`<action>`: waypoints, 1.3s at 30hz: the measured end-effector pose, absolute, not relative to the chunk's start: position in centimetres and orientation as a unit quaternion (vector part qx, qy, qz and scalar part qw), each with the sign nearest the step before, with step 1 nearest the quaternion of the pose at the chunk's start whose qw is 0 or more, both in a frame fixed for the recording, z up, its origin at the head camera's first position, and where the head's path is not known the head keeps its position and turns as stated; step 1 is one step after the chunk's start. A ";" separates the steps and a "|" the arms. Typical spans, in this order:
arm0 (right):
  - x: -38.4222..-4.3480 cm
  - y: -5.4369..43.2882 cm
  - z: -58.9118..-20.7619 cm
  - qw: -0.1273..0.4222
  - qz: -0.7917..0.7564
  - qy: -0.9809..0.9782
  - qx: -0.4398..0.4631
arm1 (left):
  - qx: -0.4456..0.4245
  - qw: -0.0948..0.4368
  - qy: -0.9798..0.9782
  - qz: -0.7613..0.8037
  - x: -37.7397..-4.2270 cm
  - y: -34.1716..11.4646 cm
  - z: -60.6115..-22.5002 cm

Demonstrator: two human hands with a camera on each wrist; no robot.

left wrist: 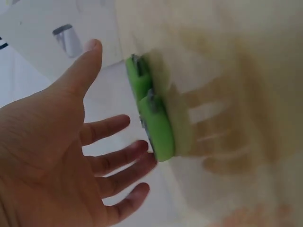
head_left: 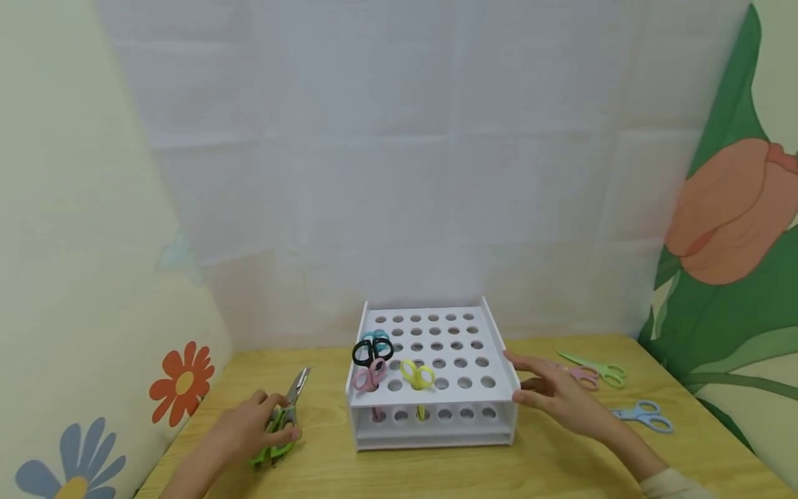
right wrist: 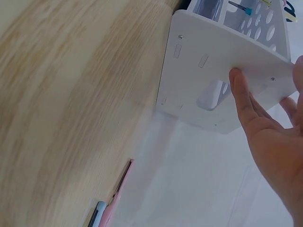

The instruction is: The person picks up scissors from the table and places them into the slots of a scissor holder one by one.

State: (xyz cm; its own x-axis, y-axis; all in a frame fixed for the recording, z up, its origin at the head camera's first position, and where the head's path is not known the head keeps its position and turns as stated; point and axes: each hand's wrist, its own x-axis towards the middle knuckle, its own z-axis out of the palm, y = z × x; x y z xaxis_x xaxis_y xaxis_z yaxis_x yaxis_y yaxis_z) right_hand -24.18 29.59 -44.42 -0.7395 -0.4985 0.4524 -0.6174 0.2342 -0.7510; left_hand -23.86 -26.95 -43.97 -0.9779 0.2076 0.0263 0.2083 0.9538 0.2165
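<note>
My left hand (head_left: pixel 249 426) is spread beside green-handled scissors (head_left: pixel 298 388) lying on the table, left of a white rack. In the left wrist view the fingers are apart and loosely bent, fingertips close to the green handles (left wrist: pixel 158 127); whether they touch is unclear. The white rack (head_left: pixel 430 395) has rows of round holes. Black scissors (head_left: pixel 373 352), pink scissors (head_left: pixel 370 375), yellow scissors (head_left: pixel 417 374) and teal scissors (head_left: pixel 377 336) stand in it, handles up. My right hand (head_left: pixel 555 391) rests its fingertips against the rack's right side panel (right wrist: pixel 194 80).
On the wooden table (head_left: pixel 561 457) to the right lie light green scissors (head_left: pixel 598 369), pink scissors (head_left: pixel 584 376) and blue scissors (head_left: pixel 645 416). A white cloth (head_left: pixel 399 173) hangs behind, and flower-patterned walls (head_left: pixel 183 384) flank both sides.
</note>
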 end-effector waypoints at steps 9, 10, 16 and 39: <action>-24.0 29.5 -44.7 0.066 0.499 -0.794 0.340 | -0.061 -0.029 -0.990 -0.126 -22.1 -27.3 -45.7; -24.0 29.5 -44.7 0.066 0.499 -0.797 0.335 | -0.067 -0.024 -0.989 -0.126 -22.1 -27.3 -45.8; -23.9 29.6 -44.7 0.062 0.493 -0.804 0.327 | -0.071 -0.017 -0.988 -0.139 -22.2 -27.0 -45.8; -23.8 29.3 -44.3 0.070 0.499 -0.790 0.350 | -0.084 -0.035 -0.910 -0.405 -21.8 -29.7 -43.7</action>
State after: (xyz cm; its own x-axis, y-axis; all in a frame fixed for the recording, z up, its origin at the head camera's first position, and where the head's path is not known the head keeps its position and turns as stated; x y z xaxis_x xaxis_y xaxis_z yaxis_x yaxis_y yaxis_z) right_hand -23.83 29.31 -44.25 -0.7456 -0.4820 0.4601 -0.6226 0.2579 -0.7388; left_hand -21.84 -29.73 -43.65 -0.9833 0.1822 0.0038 0.1247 0.6573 0.7433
